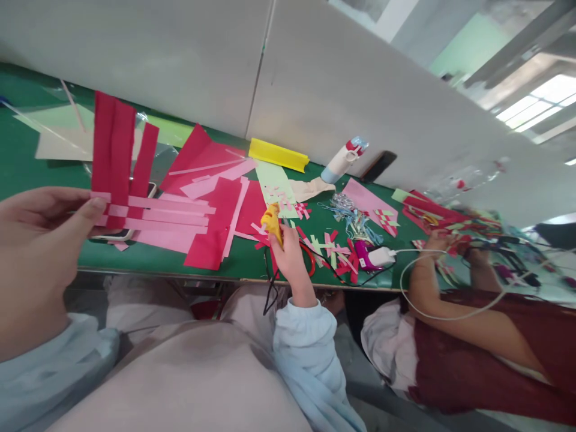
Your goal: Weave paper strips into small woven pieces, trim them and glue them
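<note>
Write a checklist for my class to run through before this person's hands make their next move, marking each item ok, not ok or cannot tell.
1. Left hand grips the woven paper strips: ok, thumb near the crossings.
2. Right hand holds the yellow glue gun: ok.
3. Glue gun apart from the woven strips: ok, red paper lies between them.
4. Black cord kept off the front edge of the green table: not ok, a loop hangs over it.
5. Glue gun hot: cannot tell.
6. Co-worker's hands out of the way: ok, farther right along the table.
</note>
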{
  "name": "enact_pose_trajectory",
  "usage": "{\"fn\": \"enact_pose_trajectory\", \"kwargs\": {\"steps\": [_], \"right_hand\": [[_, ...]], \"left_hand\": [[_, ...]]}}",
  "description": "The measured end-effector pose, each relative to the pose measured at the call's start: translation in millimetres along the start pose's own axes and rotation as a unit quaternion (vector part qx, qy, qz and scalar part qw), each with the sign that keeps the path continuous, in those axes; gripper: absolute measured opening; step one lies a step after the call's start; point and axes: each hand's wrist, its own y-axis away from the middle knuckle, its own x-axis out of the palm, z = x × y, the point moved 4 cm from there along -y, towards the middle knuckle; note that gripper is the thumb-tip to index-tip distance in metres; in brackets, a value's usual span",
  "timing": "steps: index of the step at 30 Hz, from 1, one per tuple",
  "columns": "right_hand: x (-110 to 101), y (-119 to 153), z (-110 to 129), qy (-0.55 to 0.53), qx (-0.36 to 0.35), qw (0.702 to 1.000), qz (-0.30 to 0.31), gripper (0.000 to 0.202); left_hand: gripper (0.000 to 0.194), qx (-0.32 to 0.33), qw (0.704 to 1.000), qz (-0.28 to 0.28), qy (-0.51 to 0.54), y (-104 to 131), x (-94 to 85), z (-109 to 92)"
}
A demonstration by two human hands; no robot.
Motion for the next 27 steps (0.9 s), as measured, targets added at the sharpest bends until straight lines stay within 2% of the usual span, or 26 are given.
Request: {"fn": "enact_pose_trajectory", "kwargs": {"steps": [4,7,10,14,18,23,27], "right_hand": [[0.0,3.9,-15.8,-0.189,0.060,0.980,-0.009,0.044],[3.7,10.0,-22.1,-0.359,0.139,0.923,-0.010,0.050],[4.0,17.0,-19.9,-0.477,0.178,0.860,-0.017,0.047],[3.8,25.9,-15.9,-0.539,0.197,0.819,0.002,0.037],[9.2,34.1,-19.5,-0.611,0.184,0.770,0.020,0.035],[18.3,43.4,-22.8,-0.682,0.167,0.711,0.040,0.035],[18.6,48.8,-19.3,-0.697,0.171,0.695,0.047,0.037]], "left_hand": [[0.034,-0.008,0.999,0.008,0.033,9.8,-0.5,-1.7],[0.034,-0.033,0.999,0.016,0.036,14.9,-1.7,4.7],[0.035,-0.056,0.998,0.023,0.034,17.1,-4.0,18.6],[0.034,-0.114,0.991,0.046,0.055,19.3,-4.8,42.6],[0.037,-0.188,0.972,0.092,0.104,25.5,1.8,61.0],[0.055,-0.219,0.948,0.156,0.170,35.8,18.0,69.8],[0.061,-0.234,0.934,0.188,0.191,38.8,32.9,72.7]]}}
